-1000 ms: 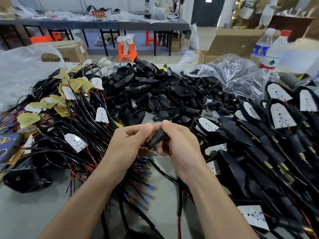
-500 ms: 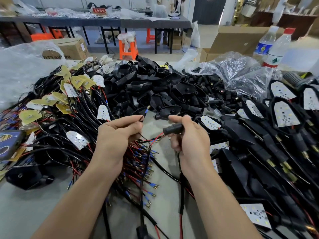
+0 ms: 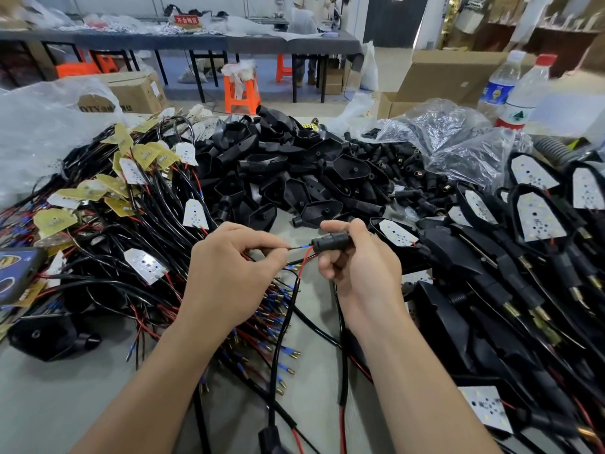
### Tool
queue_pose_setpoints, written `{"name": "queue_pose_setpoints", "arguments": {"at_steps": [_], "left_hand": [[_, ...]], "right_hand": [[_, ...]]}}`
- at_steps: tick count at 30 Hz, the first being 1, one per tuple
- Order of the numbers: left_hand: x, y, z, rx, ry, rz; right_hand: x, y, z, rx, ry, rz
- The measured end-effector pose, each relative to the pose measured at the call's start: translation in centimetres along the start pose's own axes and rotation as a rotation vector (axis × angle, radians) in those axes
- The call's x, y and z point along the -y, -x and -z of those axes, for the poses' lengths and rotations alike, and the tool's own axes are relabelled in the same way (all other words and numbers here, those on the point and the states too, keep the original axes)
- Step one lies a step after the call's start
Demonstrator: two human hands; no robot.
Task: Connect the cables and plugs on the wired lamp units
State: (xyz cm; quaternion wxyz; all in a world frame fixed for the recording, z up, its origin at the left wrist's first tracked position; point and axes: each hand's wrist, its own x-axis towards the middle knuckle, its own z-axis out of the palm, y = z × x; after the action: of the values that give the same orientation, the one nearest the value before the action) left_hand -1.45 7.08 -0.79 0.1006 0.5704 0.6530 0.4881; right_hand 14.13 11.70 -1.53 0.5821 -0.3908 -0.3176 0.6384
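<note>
1. The left hand [image 3: 229,273] is seen near the middle of the scene. Its thumb and forefinger are pinched on a thin black wire [image 3: 296,247], just behind the blue-sleeved terminal, and the other fingers are curled under.
2. The right hand [image 3: 360,273] is wrapped round a short black plug [image 3: 332,240], with the thumb laid along the top and the fingers curled beneath.
3. The black plug is held above the table [image 3: 65,404], between the two hands and just right of the left fingertips. Its long axis is laid left to right, nearly level, with the open mouth turned left toward the left hand.
4. The terminal is pointed right, in line with that axis, and its blue sleeve is seen at the mouth. Whether it is seated inside cannot be told. A red wire [image 3: 304,262] is seen dropping from the same mouth.
5. The step in hand is judged to be the feeding of a lead into the plug. A straight push to the right by the left hand is called for while the plug is braced by the right. A tilt off the axis could bend the terminal.
6. Wired LED boards [image 3: 144,263] are heaped on the left, black housings [image 3: 294,165] at the far centre, and assembled lamp units [image 3: 540,217] on the right.
</note>
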Motion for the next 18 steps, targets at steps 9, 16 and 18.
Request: {"name": "queue_pose_setpoints", "arguments": {"at_steps": [9, 16, 18], "left_hand": [[-0.24, -0.07, 0.10, 0.056, 0.074, 0.047], [-0.01, -0.10, 0.11, 0.061, 0.084, 0.059], [0.09, -0.11, 0.03, 0.055, 0.073, 0.059]], "right_hand": [[-0.03, -0.08, 0.04, 0.001, 0.016, 0.009], [-0.12, -0.28, 0.22, -0.016, -0.001, 0.013], [-0.12, -0.36, 0.27, -0.002, 0.006, 0.007]]}}
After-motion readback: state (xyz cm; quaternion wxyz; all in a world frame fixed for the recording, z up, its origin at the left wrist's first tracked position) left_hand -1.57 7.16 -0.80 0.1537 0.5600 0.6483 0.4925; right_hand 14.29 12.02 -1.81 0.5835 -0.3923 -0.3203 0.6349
